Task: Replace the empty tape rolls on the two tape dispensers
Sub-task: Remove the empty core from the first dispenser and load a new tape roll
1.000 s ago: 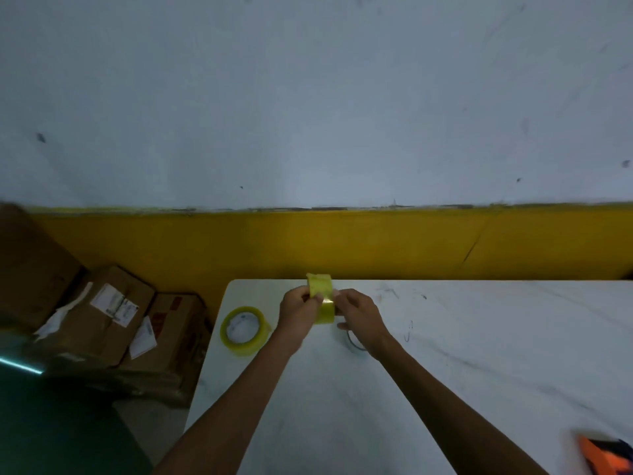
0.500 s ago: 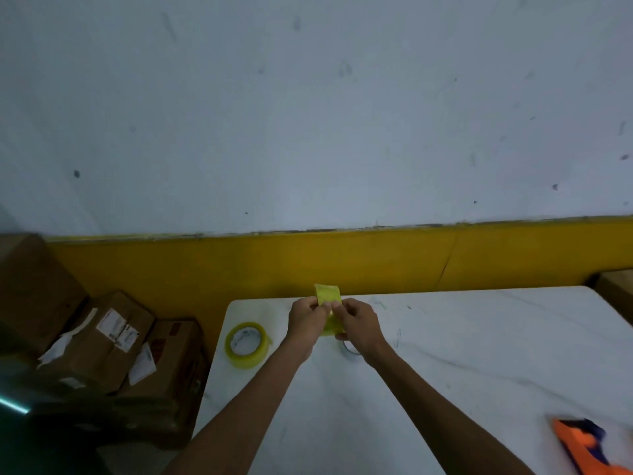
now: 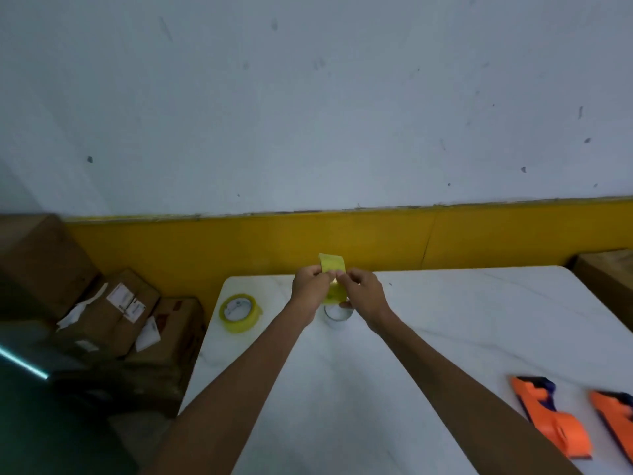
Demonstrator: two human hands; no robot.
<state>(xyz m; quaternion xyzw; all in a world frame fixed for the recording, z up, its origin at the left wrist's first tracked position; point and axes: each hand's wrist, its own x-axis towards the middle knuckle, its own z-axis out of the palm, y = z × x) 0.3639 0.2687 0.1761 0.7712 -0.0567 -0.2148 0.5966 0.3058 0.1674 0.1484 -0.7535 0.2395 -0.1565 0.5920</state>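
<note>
A yellow tape roll (image 3: 333,269) is held upright above the far part of the white table (image 3: 445,323). My left hand (image 3: 310,289) pinches its left side and my right hand (image 3: 363,293) grips its right side, fingertips meeting at the roll's edge. Under my hands an empty grey tape core (image 3: 337,314) lies flat on the table. A second yellow tape roll (image 3: 239,311) lies flat near the table's far left corner. Two orange tape dispensers (image 3: 551,416) (image 3: 616,423) lie at the near right, the right one cut off by the frame edge.
Cardboard boxes (image 3: 120,303) are stacked on the floor left of the table. Another brown box (image 3: 609,279) stands at the table's far right. A white wall with a yellow band (image 3: 342,238) runs behind the table.
The view has tilted down and right, so both dispensers now show. My hands stay on the roll, fingertips working at its edge; the roll sits slightly higher between them.
</note>
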